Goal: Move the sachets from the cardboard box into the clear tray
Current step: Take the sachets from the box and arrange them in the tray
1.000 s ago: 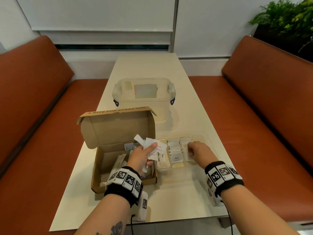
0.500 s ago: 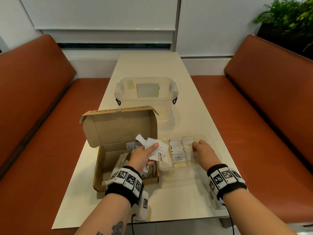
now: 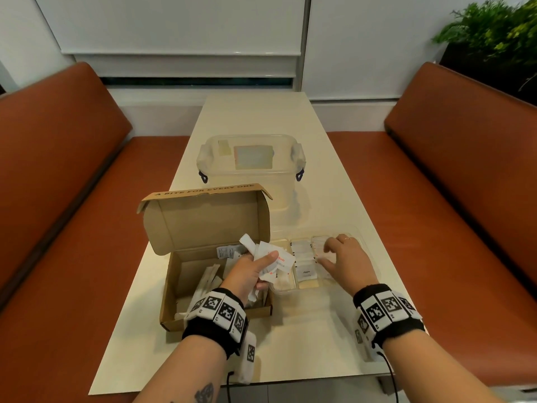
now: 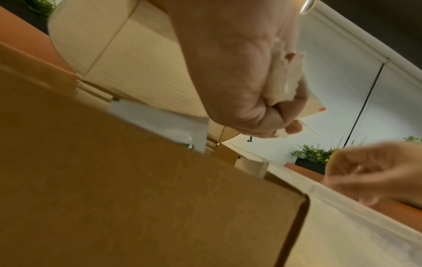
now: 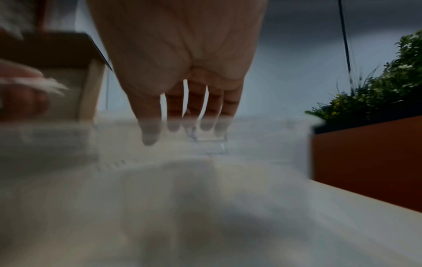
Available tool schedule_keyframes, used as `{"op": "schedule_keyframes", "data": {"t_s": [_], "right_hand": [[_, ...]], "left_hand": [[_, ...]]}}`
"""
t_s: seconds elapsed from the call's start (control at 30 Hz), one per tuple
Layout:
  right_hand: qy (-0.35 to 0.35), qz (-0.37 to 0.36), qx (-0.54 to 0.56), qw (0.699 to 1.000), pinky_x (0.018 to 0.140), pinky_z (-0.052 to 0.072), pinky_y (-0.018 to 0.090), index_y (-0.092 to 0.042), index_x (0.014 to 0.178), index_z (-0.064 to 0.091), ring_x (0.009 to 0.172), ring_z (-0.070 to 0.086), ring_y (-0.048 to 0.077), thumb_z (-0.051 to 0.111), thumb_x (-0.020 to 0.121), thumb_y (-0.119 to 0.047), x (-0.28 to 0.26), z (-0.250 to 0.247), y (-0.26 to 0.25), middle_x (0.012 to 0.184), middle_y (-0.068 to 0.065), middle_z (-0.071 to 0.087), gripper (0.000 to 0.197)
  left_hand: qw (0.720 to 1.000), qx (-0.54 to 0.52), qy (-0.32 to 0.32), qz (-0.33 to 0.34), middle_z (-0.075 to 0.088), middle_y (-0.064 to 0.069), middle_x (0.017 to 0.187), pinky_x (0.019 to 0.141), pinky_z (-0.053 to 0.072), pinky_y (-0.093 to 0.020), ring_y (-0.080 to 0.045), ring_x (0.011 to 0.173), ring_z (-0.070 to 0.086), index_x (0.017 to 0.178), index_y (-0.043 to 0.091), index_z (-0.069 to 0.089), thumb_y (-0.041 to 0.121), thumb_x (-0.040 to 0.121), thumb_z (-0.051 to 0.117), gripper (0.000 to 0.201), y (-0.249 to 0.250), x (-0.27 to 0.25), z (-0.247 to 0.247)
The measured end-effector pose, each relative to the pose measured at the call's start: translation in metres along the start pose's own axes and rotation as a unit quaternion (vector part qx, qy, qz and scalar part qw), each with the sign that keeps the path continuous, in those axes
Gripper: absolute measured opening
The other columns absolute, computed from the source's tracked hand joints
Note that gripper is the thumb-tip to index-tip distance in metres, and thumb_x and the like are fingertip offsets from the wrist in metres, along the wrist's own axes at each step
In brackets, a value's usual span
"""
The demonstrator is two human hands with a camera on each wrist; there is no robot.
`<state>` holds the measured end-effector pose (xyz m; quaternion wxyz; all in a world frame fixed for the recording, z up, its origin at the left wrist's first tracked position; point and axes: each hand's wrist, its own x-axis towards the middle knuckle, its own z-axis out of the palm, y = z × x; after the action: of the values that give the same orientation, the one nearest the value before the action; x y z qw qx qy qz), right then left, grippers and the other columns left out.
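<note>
Left hand (image 3: pixel 250 271) has its fingers (image 4: pixel 294 126) curled tight round a bunch of sachets (image 3: pixel 271 257), right over the open cardboard box (image 3: pixel 203 228). Right hand (image 3: pixel 345 260) is spread loose with nothing in it, fingertips (image 5: pixel 149 137) dipping into the clear tray (image 3: pixel 369 254) on the bench (image 3: pixel 313 344), sachets lying just under them.

From the head camera I get an evenly lit, fairly sharp picture, with soft light and only faint shadows on the cream table (image 3: pixel 334 330), while the wide lens bows the orange benches (image 3: pixel 465 199) outward at the edges. My left wrist view is warm and dim, the cardboard box (image 4: pixel 137 207) close and soft. The right wrist view is badly smeared, the clear tray (image 5: pixel 262 144) a grey blur.
</note>
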<state>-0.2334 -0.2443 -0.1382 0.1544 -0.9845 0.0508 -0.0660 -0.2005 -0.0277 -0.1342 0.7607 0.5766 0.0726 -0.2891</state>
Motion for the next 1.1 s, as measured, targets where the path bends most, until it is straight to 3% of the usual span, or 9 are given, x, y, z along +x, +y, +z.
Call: {"op": "schedule_keyframes", "data": {"t_s": [0.07, 0.17, 0.3, 0.43, 0.57, 0.73, 0.8, 0.9, 1.1], "right_hand": [[0.018, -0.01, 0.112, 0.994, 0.062, 0.036, 0.017, -0.019, 0.085, 0.062, 0.074, 0.049, 0.008, 0.061, 0.089, -0.035, 0.001, -0.01, -0.021, 0.08, -0.007, 0.057, 0.017], [-0.049, 0.004, 0.275, 0.96, 0.062, 0.051, 0.021, -0.016, 0.091, 0.07, 0.067, 0.059, 0.009, 0.063, 0.089, -0.029, 0.004, -0.016, -0.051, 0.078, 0.0, 0.068, 0.015], [-0.094, 0.03, 0.331, 0.939, 0.063, 0.056, 0.024, -0.008, 0.097, 0.07, 0.058, 0.062, 0.013, 0.07, 0.084, -0.016, 0.004, -0.014, -0.064, 0.074, 0.007, 0.067, 0.016], [-0.102, 0.032, 0.344, 0.933, 0.062, 0.056, 0.027, -0.008, 0.092, 0.068, 0.056, 0.06, 0.013, 0.072, 0.081, -0.015, 0.004, -0.01, -0.069, 0.068, 0.004, 0.062, 0.013], [-0.095, 0.019, 0.339, 0.936, 0.054, 0.05, 0.015, -0.013, 0.088, 0.068, 0.052, 0.056, 0.008, 0.074, 0.08, -0.016, 0.004, -0.009, -0.073, 0.064, -0.002, 0.06, 0.011], [-0.086, 0.003, 0.314, 0.946, 0.053, 0.04, 0.004, -0.016, 0.085, 0.069, 0.057, 0.049, 0.0, 0.075, 0.077, -0.017, 0.007, -0.007, -0.075, 0.065, -0.008, 0.056, 0.01], [-0.085, 0.002, 0.313, 0.946, 0.054, 0.039, 0.005, -0.017, 0.085, 0.068, 0.063, 0.05, 0.002, 0.076, 0.076, -0.019, 0.007, -0.006, -0.075, 0.072, -0.01, 0.057, 0.012], [-0.087, 0.007, 0.314, 0.945, 0.06, 0.039, 0.008, -0.021, 0.087, 0.066, 0.076, 0.054, 0.005, 0.075, 0.078, -0.024, 0.006, -0.003, -0.078, 0.09, -0.009, 0.059, 0.013], [-0.082, 0.013, 0.324, 0.942, 0.057, 0.04, 0.007, -0.023, 0.083, 0.065, 0.067, 0.055, 0.0, 0.068, 0.084, -0.024, 0.004, 0.003, -0.083, 0.086, -0.008, 0.063, 0.003]], "left_hand": [[1.0, 0.0, -0.014, -0.006, 0.069, -0.007, 0.071, 0.03, 0.026, -0.014, -0.006, 0.037, 0.043, 0.094, 0.007, 0.058, 0.016, 0.092, 0.059, 0.009, 0.0, -0.001, 0.002], [0.999, -0.005, -0.033, -0.012, 0.064, -0.008, 0.069, 0.03, 0.025, -0.013, -0.007, 0.039, 0.042, 0.096, 0.004, 0.058, 0.017, 0.092, 0.057, 0.014, 0.001, -0.001, 0.006], [0.999, -0.018, -0.039, -0.011, 0.057, -0.008, 0.068, 0.03, 0.025, -0.013, -0.007, 0.039, 0.045, 0.1, 0.001, 0.055, 0.024, 0.095, 0.053, 0.024, 0.003, -0.001, 0.009], [0.999, -0.019, -0.019, -0.018, 0.055, -0.01, 0.07, 0.03, 0.025, -0.014, -0.009, 0.042, 0.047, 0.103, 0.002, 0.054, 0.035, 0.094, 0.053, 0.034, 0.003, -0.001, 0.008], [0.999, -0.028, -0.007, -0.037, 0.058, -0.009, 0.071, 0.03, 0.027, -0.014, -0.011, 0.046, 0.049, 0.103, 0.004, 0.056, 0.037, 0.092, 0.055, 0.035, 0.004, 0.001, 0.008], [0.999, -0.031, -0.005, -0.039, 0.057, -0.01, 0.068, 0.031, 0.03, -0.015, -0.014, 0.047, 0.051, 0.095, 0.004, 0.057, 0.033, 0.094, 0.053, 0.029, 0.005, 0.002, 0.008], [0.998, -0.037, -0.007, -0.041, 0.056, -0.01, 0.071, 0.034, 0.033, -0.016, -0.016, 0.054, 0.05, 0.094, 0.006, 0.058, 0.033, 0.095, 0.053, 0.028, 0.003, 0.002, 0.008], [0.995, -0.072, -0.024, -0.06, 0.06, -0.006, 0.067, 0.039, 0.04, -0.019, -0.014, 0.051, 0.055, 0.096, 0.009, 0.061, 0.034, 0.096, 0.051, 0.027, 0.001, 0.002, 0.007], [0.975, -0.18, -0.063, -0.112, 0.065, -0.008, 0.065, 0.042, 0.049, -0.02, -0.014, 0.047, 0.058, 0.098, 0.007, 0.06, 0.035, 0.096, 0.048, 0.03, 0.002, 0.003, 0.007]]}}
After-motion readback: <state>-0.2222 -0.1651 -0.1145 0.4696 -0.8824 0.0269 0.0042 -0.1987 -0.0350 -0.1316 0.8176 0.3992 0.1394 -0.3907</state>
